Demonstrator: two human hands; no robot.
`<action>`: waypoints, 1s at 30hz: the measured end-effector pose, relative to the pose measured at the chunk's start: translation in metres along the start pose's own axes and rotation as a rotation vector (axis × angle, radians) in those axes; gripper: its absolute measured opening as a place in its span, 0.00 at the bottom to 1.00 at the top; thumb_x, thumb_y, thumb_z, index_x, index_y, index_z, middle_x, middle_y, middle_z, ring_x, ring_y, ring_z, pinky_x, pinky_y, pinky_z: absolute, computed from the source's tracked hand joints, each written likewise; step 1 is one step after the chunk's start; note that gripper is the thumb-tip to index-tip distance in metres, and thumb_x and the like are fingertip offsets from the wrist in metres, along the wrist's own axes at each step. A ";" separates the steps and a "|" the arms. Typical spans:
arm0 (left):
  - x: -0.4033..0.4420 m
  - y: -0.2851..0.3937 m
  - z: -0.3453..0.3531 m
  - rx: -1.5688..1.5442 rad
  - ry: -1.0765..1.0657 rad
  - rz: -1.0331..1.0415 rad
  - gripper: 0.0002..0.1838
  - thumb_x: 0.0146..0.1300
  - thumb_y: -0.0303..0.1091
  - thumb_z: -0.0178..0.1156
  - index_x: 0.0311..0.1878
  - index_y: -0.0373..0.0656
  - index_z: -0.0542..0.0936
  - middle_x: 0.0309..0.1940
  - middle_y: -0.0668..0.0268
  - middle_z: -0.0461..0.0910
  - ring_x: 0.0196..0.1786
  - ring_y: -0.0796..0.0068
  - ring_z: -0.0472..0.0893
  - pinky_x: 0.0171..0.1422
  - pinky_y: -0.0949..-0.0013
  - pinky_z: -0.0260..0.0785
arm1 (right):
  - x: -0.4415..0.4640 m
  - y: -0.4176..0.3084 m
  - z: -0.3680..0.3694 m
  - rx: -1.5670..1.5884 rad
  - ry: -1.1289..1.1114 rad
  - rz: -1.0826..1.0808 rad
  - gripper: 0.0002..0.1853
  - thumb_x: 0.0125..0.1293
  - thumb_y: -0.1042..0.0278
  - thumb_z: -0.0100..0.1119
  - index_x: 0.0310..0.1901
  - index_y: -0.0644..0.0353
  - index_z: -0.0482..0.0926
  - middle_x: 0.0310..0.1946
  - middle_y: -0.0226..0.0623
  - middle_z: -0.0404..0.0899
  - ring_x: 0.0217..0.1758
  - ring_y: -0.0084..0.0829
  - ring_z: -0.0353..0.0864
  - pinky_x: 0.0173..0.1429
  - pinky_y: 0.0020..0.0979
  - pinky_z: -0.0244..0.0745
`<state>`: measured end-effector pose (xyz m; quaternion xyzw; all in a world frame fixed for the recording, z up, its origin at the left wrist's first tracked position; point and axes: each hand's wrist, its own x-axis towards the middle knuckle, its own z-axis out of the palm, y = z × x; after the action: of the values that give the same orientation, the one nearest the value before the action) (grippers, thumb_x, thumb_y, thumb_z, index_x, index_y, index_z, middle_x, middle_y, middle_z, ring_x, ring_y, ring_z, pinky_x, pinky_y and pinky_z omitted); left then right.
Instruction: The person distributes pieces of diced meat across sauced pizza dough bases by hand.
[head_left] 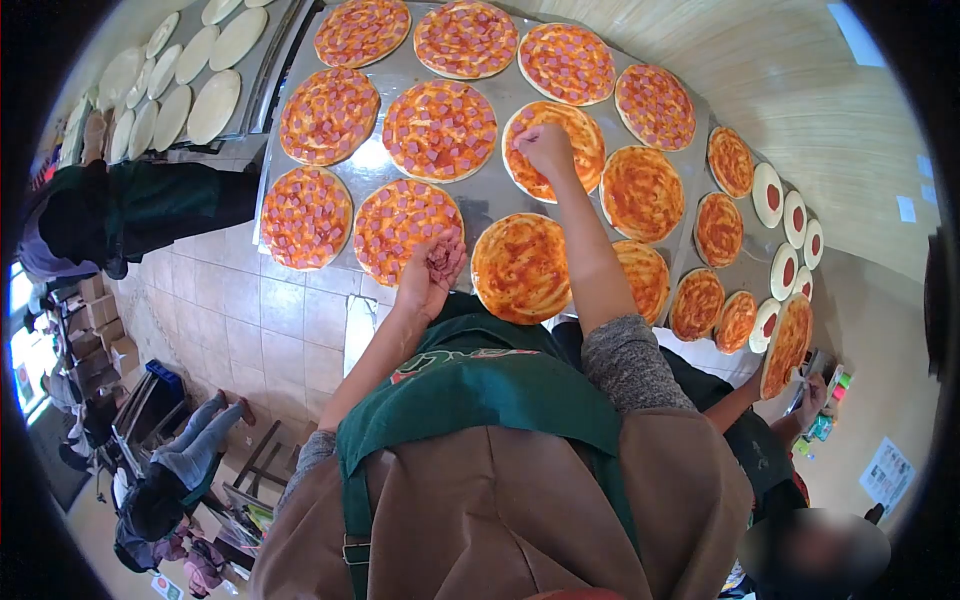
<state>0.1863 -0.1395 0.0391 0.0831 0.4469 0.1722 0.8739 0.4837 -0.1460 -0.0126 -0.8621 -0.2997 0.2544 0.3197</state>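
Note:
My left hand [425, 290] is cupped palm up around a heap of diced ham [445, 258], over the lower edge of a ham-topped pizza [400, 225]. Above another pizza [585, 140], spread with sauce and streaked with something yellow, my right hand [547, 150] is closed, its fingertips turned down and hidden. Whatever it may hold does not show. Nearest my apron lies a pizza base with sauce [520, 268]. Another sauced base [643, 195] is right of my right hand.
Several ham-topped pizzas [440, 130] cover the metal table [370, 155]. On the right are sauced bases and pale bases with a red spot [768, 195]. A co-worker there holds up a sauced base [788, 345]. Another person [150, 210] stands left, near plain dough rounds [215, 107].

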 end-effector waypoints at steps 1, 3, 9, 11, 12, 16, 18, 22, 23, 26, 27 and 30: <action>0.000 0.000 -0.001 0.002 0.000 0.003 0.15 0.70 0.37 0.49 0.52 0.40 0.77 0.47 0.66 0.81 0.47 0.73 0.82 0.56 0.67 0.75 | -0.001 -0.003 -0.001 -0.054 -0.013 0.008 0.08 0.50 0.64 0.70 0.28 0.59 0.85 0.26 0.38 0.84 0.28 0.31 0.83 0.37 0.33 0.75; 0.000 -0.001 -0.002 0.008 -0.002 0.008 0.15 0.70 0.38 0.49 0.52 0.40 0.77 0.47 0.66 0.81 0.48 0.73 0.82 0.56 0.67 0.75 | -0.004 -0.008 0.001 -0.144 0.020 0.004 0.10 0.50 0.63 0.71 0.31 0.58 0.84 0.27 0.38 0.84 0.29 0.32 0.82 0.37 0.34 0.75; 0.001 -0.002 -0.006 -0.012 -0.002 0.006 0.15 0.70 0.38 0.50 0.52 0.40 0.77 0.47 0.65 0.81 0.48 0.73 0.81 0.57 0.66 0.75 | -0.010 -0.015 0.000 -0.172 0.121 -0.063 0.11 0.49 0.61 0.72 0.25 0.57 0.81 0.25 0.37 0.82 0.31 0.38 0.82 0.38 0.37 0.75; 0.001 -0.003 -0.008 -0.005 0.000 0.008 0.15 0.70 0.39 0.49 0.52 0.40 0.77 0.47 0.65 0.81 0.48 0.73 0.81 0.57 0.66 0.75 | -0.009 -0.011 0.004 -0.177 0.120 -0.065 0.11 0.49 0.61 0.72 0.26 0.57 0.81 0.25 0.37 0.82 0.31 0.38 0.82 0.38 0.38 0.75; 0.001 -0.002 -0.008 0.004 0.006 0.009 0.15 0.70 0.39 0.49 0.52 0.40 0.77 0.47 0.65 0.81 0.48 0.73 0.81 0.57 0.66 0.75 | -0.008 -0.012 0.005 -0.174 0.128 -0.059 0.11 0.49 0.60 0.72 0.26 0.57 0.81 0.24 0.37 0.82 0.30 0.37 0.82 0.37 0.37 0.75; -0.001 -0.002 -0.008 0.011 0.001 0.010 0.16 0.70 0.39 0.49 0.52 0.40 0.77 0.46 0.65 0.81 0.48 0.72 0.81 0.57 0.66 0.74 | -0.015 -0.017 -0.002 -0.108 0.153 -0.068 0.10 0.52 0.63 0.69 0.27 0.59 0.81 0.25 0.38 0.82 0.31 0.35 0.83 0.37 0.35 0.76; 0.000 -0.003 -0.012 -0.001 -0.002 0.019 0.16 0.70 0.39 0.50 0.52 0.40 0.77 0.46 0.65 0.81 0.48 0.72 0.81 0.57 0.66 0.74 | -0.018 -0.010 -0.004 0.002 0.173 -0.087 0.08 0.54 0.66 0.67 0.30 0.60 0.81 0.26 0.39 0.82 0.32 0.34 0.83 0.38 0.35 0.76; -0.001 -0.002 -0.010 -0.008 -0.005 0.011 0.16 0.70 0.38 0.49 0.52 0.39 0.77 0.45 0.65 0.81 0.48 0.72 0.81 0.58 0.66 0.74 | -0.022 0.030 0.009 0.528 0.089 0.045 0.07 0.55 0.69 0.64 0.35 0.61 0.82 0.29 0.43 0.83 0.32 0.33 0.84 0.39 0.36 0.77; -0.001 -0.001 -0.008 -0.003 0.002 0.008 0.16 0.70 0.38 0.49 0.52 0.39 0.77 0.45 0.64 0.81 0.48 0.72 0.81 0.58 0.66 0.74 | -0.025 0.035 0.010 0.711 0.031 0.121 0.08 0.56 0.70 0.64 0.37 0.62 0.83 0.30 0.44 0.83 0.32 0.32 0.84 0.39 0.36 0.77; -0.002 -0.002 -0.003 0.011 0.002 0.003 0.16 0.70 0.38 0.49 0.52 0.39 0.77 0.44 0.64 0.81 0.48 0.71 0.82 0.58 0.66 0.75 | -0.036 0.020 0.003 0.554 -0.020 0.129 0.07 0.56 0.68 0.64 0.36 0.60 0.84 0.29 0.39 0.84 0.31 0.31 0.84 0.40 0.35 0.76; -0.002 -0.003 -0.003 0.014 -0.011 0.003 0.16 0.70 0.38 0.49 0.52 0.39 0.77 0.44 0.64 0.81 0.48 0.71 0.82 0.58 0.66 0.75 | -0.041 0.009 -0.003 0.373 0.002 0.081 0.08 0.56 0.68 0.65 0.36 0.60 0.85 0.30 0.39 0.84 0.32 0.29 0.84 0.40 0.33 0.76; -0.002 -0.004 0.002 0.006 -0.039 -0.003 0.15 0.70 0.38 0.50 0.52 0.38 0.77 0.44 0.64 0.82 0.48 0.71 0.82 0.58 0.66 0.75 | -0.046 -0.005 -0.010 0.017 0.036 -0.013 0.08 0.56 0.66 0.67 0.36 0.60 0.86 0.32 0.37 0.85 0.33 0.27 0.84 0.41 0.29 0.76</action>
<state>0.1873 -0.1437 0.0404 0.0883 0.4304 0.1680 0.8824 0.4563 -0.1782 0.0089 -0.8617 -0.2974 0.2393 0.3343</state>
